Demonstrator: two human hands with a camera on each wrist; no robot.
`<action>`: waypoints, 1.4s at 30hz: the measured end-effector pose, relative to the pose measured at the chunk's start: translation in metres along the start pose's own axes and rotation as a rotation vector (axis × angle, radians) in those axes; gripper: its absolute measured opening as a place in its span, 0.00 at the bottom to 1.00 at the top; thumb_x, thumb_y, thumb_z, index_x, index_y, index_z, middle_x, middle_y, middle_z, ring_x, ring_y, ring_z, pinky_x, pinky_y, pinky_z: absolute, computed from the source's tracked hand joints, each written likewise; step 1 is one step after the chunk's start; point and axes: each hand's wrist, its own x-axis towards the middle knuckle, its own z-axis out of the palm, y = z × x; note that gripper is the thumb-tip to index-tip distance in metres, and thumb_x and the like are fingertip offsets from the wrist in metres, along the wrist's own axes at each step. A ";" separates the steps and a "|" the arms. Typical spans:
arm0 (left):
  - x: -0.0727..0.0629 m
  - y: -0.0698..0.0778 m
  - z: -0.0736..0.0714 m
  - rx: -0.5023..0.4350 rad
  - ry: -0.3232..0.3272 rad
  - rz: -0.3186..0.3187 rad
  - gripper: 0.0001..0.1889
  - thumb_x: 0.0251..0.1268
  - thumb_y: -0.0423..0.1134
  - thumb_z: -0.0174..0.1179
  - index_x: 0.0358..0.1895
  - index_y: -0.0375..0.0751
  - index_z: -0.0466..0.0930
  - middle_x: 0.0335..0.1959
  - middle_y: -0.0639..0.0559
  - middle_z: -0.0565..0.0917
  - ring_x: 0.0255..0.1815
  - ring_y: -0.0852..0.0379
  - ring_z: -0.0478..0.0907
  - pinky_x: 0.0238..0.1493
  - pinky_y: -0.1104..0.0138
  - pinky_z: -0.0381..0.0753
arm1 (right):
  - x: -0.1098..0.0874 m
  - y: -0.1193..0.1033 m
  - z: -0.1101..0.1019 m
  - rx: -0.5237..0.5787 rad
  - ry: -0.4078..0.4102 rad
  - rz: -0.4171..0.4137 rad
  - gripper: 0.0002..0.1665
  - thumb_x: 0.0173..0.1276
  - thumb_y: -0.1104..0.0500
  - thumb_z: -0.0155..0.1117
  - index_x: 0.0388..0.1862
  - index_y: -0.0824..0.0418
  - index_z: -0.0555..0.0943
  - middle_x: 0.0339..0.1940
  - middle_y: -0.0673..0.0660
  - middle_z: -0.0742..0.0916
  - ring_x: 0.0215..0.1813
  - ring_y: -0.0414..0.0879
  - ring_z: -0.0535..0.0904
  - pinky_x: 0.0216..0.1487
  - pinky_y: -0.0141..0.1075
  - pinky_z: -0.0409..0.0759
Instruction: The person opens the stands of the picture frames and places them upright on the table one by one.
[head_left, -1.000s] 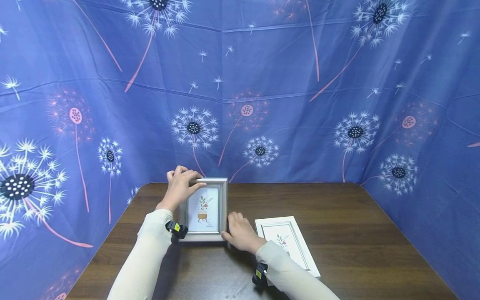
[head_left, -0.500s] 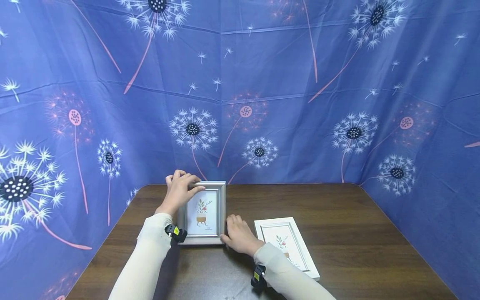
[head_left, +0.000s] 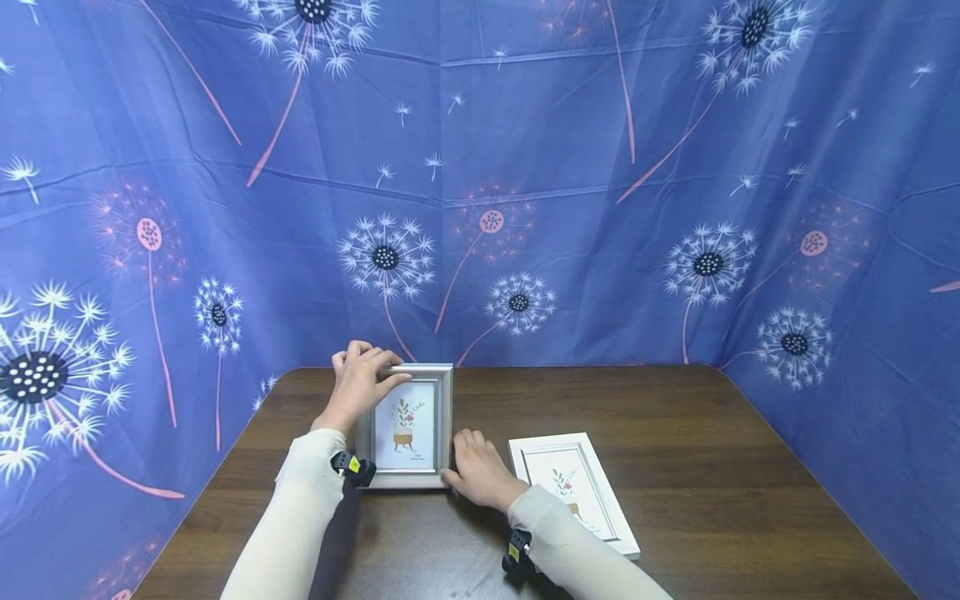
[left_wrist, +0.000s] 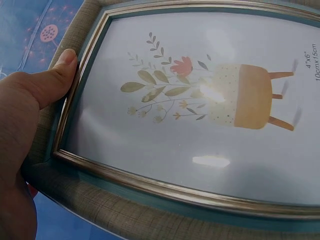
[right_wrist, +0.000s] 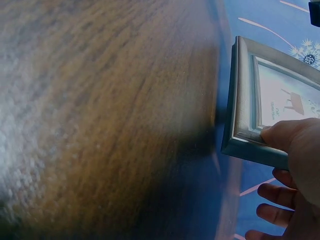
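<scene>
A grey picture frame (head_left: pixel 446 425) with a potted-plant print stands upright, facing me, at the left-middle of the table. At its top left corner my left hand (head_left: pixel 358 385) grips it, the thumb lying over the front of the border; the left wrist view shows that thumb (left_wrist: pixel 60 72) close up. My right hand (head_left: pixel 483 471) holds the lower right corner. In the right wrist view its thumb (right_wrist: pixel 285 134) presses the front border, and the other fingers are curled behind the frame. Whether the bottom edge touches the table is hard to tell.
A white picture frame (head_left: pixel 600 492) with a similar print lies face up on the brown wooden table (head_left: pixel 712 467), partly under my right forearm. Blue dandelion-patterned cloth (head_left: pixel 600 250) hangs around the table's back and sides. Each wrist carries a small black camera (head_left: pixel 352 469).
The grey picture frame has come down very slightly at its top edge, with both hands staying on it. The white frame lies where it was.
</scene>
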 end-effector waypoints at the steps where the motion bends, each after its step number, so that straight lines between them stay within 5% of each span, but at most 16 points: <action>1: 0.000 0.000 0.000 0.002 -0.002 -0.002 0.12 0.57 0.49 0.72 0.37 0.47 0.85 0.33 0.53 0.84 0.54 0.43 0.68 0.55 0.43 0.53 | 0.000 0.000 0.000 0.002 -0.002 0.002 0.25 0.66 0.49 0.67 0.46 0.68 0.73 0.39 0.58 0.76 0.43 0.52 0.73 0.41 0.42 0.74; 42: -0.017 0.006 -0.005 -0.049 0.048 -0.049 0.14 0.56 0.46 0.73 0.41 0.44 0.85 0.35 0.50 0.85 0.53 0.42 0.66 0.55 0.43 0.50 | -0.004 -0.001 0.002 -0.003 0.006 0.003 0.26 0.65 0.47 0.70 0.46 0.65 0.73 0.40 0.57 0.78 0.43 0.52 0.73 0.39 0.41 0.74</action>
